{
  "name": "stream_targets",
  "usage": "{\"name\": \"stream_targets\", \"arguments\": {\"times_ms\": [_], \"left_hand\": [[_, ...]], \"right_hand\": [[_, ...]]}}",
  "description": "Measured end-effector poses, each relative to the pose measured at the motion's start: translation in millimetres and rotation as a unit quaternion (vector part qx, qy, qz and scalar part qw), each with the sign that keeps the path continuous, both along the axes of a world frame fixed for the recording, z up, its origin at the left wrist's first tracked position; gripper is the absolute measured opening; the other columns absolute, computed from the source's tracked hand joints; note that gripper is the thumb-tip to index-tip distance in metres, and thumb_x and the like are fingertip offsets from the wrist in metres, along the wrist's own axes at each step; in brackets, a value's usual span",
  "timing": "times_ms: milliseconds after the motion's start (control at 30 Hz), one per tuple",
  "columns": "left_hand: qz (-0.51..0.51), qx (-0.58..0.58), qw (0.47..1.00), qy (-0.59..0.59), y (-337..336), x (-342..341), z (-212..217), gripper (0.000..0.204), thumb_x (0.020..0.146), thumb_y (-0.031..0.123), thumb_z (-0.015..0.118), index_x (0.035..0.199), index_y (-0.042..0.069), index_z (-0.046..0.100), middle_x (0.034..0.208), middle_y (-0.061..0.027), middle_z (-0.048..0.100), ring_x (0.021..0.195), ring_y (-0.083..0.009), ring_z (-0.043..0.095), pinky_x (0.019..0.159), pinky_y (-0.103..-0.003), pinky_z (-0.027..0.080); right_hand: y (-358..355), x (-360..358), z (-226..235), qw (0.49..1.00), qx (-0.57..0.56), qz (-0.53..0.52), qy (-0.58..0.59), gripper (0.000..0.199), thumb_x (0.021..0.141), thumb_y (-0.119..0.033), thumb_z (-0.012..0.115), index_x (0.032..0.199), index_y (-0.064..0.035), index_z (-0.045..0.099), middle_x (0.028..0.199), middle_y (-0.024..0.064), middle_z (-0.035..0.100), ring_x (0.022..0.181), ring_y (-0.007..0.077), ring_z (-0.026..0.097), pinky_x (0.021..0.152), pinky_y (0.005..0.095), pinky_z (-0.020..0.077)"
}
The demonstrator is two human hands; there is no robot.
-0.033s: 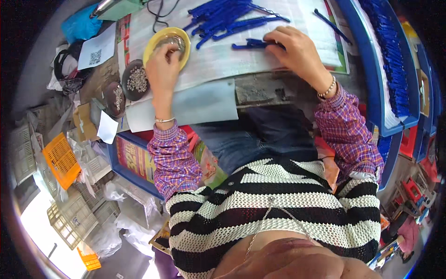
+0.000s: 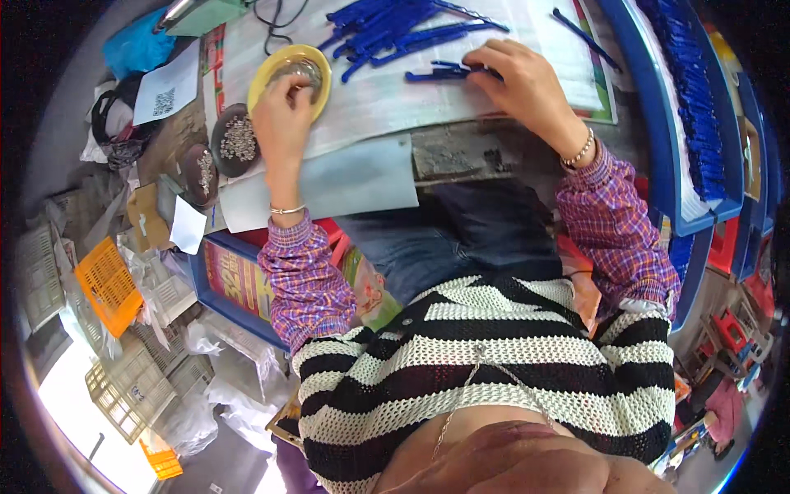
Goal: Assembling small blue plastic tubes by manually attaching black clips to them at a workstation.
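My left hand point(image 2: 281, 115) reaches into a yellow bowl point(image 2: 325, 89) with its fingers curled down and pinched among small shiny metal pieces point(image 2: 306, 69). What the fingertips hold, if anything, is too small to tell. On the white sheet to the right, my right hand point(image 2: 520, 86) is closed on a slim dark-blue plastic piece point(image 2: 440, 74); its right end is hidden under the fingers. Beyond both hands lies a loose pile of long blue pieces point(image 2: 387, 33) of the same colour. One more blue strip point(image 2: 586, 39) lies apart at the far right.
Left of the bowl stand two dark dishes point(image 2: 239, 144) point(image 2: 199, 174) of small metal parts. A grey sheet point(image 2: 329, 185) covers the table's near edge. Blue trays point(image 2: 695, 218) filled with blue pieces line the right side. A green metal device point(image 2: 202, 15) and black cord stand at the far left.
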State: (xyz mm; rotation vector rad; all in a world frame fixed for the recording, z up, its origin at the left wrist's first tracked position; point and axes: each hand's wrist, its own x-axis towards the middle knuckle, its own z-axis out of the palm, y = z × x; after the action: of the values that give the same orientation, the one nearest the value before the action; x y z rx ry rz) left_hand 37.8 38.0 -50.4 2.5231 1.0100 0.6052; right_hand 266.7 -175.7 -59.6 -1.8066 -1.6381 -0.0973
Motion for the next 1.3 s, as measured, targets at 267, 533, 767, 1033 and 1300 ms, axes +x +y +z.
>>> {"name": "stream_targets", "arguments": {"times_ms": [267, 533, 767, 1033, 1300], "left_hand": [[0.026, -0.002, 1.0, 0.003, 8.3, -6.3, -8.4, 0.017, 0.076, 0.012, 0.062, 0.091, 0.007, 0.067, 0.072, -0.0094, 0.064, 0.061, -0.0181, 0.06, 0.059, -0.028, 0.046], [0.009, 0.053, 0.997, 0.06, 28.9, -19.6, -25.0, 0.03, 0.073, 0.024, 0.067, 0.099, 0.009, 0.067, 0.085, -0.0115, 0.063, 0.075, -0.0251, 0.061, 0.069, -0.034, 0.047], [0.015, 0.061, 0.998, 0.027, 31.7, 0.9, -36.8, 0.016, 0.077, 0.02, 0.061, 0.085, 0.008, 0.067, 0.073, -0.0108, 0.062, 0.067, -0.025, 0.062, 0.063, -0.035, 0.047], [0.024, 0.047, 0.999, -0.006, 31.1, 4.6, -34.2, 0.012, 0.076, 0.016, 0.06, 0.081, 0.007, 0.067, 0.071, -0.0105, 0.063, 0.06, -0.0235, 0.061, 0.058, -0.033, 0.047], [0.041, 0.03, 0.997, -0.062, 28.9, 3.6, -29.1, 0.012, 0.08, 0.015, 0.059, 0.086, 0.007, 0.065, 0.073, -0.0109, 0.065, 0.061, -0.0227, 0.063, 0.057, -0.031, 0.048]], "right_hand": [[-8.9, 1.7, 21.8, 0.997, -0.006, 0.035, 0.064, 0.02, 0.077, -0.01, 0.066, 0.096, -0.0049, 0.064, 0.083, 0.0097, 0.062, 0.072, 0.0266, 0.06, 0.064, 0.0323, 0.0476], [-44.3, -23.8, 25.7, 0.966, -0.041, 0.11, 0.23, 0.021, 0.074, -0.004, 0.069, 0.094, 0.0009, 0.064, 0.079, 0.0119, 0.061, 0.069, 0.0225, 0.06, 0.062, 0.0284, 0.0465], [-62.9, -42.0, 8.9, 0.912, -0.15, 0.138, 0.357, 0.02, 0.074, -0.005, 0.067, 0.092, 0.0015, 0.063, 0.078, 0.0113, 0.06, 0.069, 0.0225, 0.058, 0.062, 0.0299, 0.0451], [-71.2, -56.0, -16.3, 0.685, -0.304, 0.058, 0.66, 0.022, 0.087, -0.015, 0.061, 0.1, 0.0025, 0.062, 0.078, 0.0004, 0.059, 0.065, 0.0054, 0.052, 0.059, 0.0189, 0.0422], [-67.7, -56.6, -18.2, 0.574, -0.273, 0.035, 0.771, 0.02, 0.09, -0.015, 0.055, 0.102, 0.0004, 0.06, 0.077, -0.001, 0.055, 0.059, 0.0037, 0.045, 0.051, 0.018, 0.0337]]}}
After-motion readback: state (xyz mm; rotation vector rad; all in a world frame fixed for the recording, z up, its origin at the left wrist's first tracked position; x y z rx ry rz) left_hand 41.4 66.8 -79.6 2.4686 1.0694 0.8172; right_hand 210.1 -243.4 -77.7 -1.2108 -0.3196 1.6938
